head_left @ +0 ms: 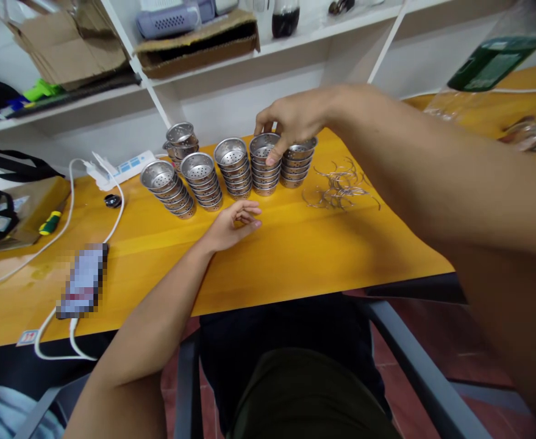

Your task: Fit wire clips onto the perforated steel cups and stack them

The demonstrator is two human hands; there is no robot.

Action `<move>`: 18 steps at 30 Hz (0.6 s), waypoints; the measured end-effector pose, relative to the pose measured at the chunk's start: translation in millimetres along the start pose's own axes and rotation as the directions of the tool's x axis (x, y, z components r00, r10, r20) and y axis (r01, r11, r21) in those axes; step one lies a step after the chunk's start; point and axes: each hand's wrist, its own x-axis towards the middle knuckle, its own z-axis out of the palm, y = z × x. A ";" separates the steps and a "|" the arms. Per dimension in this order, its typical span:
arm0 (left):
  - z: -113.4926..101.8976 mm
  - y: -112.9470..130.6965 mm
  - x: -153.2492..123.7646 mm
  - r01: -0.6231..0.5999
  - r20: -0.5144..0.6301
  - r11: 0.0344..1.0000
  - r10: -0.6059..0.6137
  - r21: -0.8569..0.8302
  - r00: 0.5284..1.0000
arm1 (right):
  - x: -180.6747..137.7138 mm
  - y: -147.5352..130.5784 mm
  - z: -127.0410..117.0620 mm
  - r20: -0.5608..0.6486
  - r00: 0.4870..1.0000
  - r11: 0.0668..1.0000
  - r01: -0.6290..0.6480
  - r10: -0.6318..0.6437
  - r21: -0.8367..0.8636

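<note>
My right hand point(293, 122) reaches over a stack of perforated metal cups point(266, 182), thumb at the front and fingers at the back of the top cup point(259, 146), gripping its rim. To its right is another cup stack point(295, 174), partly hidden by that hand. My left hand point(235, 225) lies on the table in front of the stacks, fingers loosely curled and apart, holding nothing. More nested cups stand to the left: a stack point(232, 164), one beside it point(199, 177), a leaning one point(167, 189) and a shorter one behind point(180, 140).
Thin curved metal wires point(341, 186) lie in a tangle right of the stacks. On the yellow table point(304, 250) are a phone point(83, 280) with white cables, a power strip point(130, 167) and a screwdriver point(50, 223). A bottle with green liquid point(491, 64) stands far right. Shelves point(231, 100) rise behind.
</note>
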 end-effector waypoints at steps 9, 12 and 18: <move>-7.9 -9.4 -2.1 -0.024 0.003 1.000 0.024 0.005 1.000 | 63.9 -55.9 -17.9 -0.248 0.959 0.949 0.199 -0.137 0.246; -8.1 -9.3 -1.9 -0.006 0.010 1.000 0.006 0.001 1.000 | 99.0 -96.0 -21.3 -0.154 0.978 0.974 0.167 -0.143 0.151; -8.6 -5.6 -1.7 0.034 0.037 0.999 -0.034 -0.001 0.999 | 125.2 -148.8 -21.0 -0.053 0.990 0.985 0.136 -0.131 0.104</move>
